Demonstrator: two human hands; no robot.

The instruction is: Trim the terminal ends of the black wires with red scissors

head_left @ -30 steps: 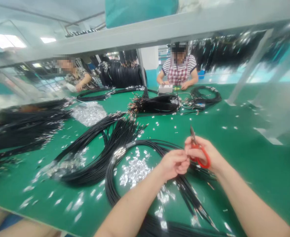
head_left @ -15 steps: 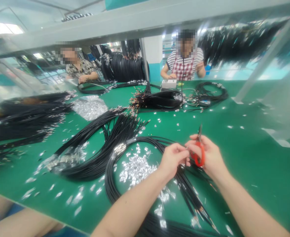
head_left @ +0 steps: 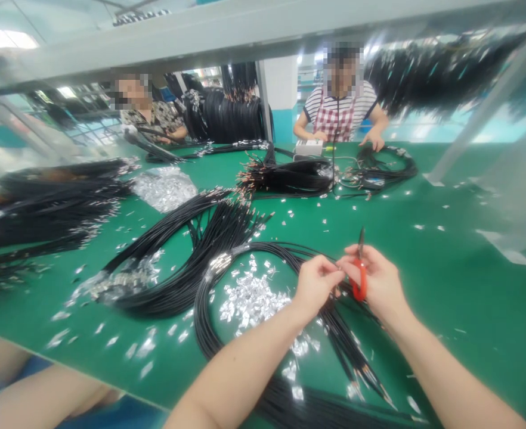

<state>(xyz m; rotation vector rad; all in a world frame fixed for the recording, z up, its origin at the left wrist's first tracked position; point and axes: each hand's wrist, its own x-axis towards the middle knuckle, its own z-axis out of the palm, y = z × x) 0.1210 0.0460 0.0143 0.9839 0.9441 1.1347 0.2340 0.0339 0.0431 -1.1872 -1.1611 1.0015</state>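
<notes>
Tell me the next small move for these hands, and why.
Perhaps pull the left hand gently away from the right hand: their fingertips are close together by the black cables, while the red-handled scissors point away from them. Anything pinched there is too small to identify.

Red-hndl scissors, blk cables

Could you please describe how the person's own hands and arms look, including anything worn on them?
The left hand and right hand are bare, without gloves. The left forearm and right forearm show no sleeve, watch or bracelet within the picture. I see no ring, but both hands are partly hidden.
</notes>
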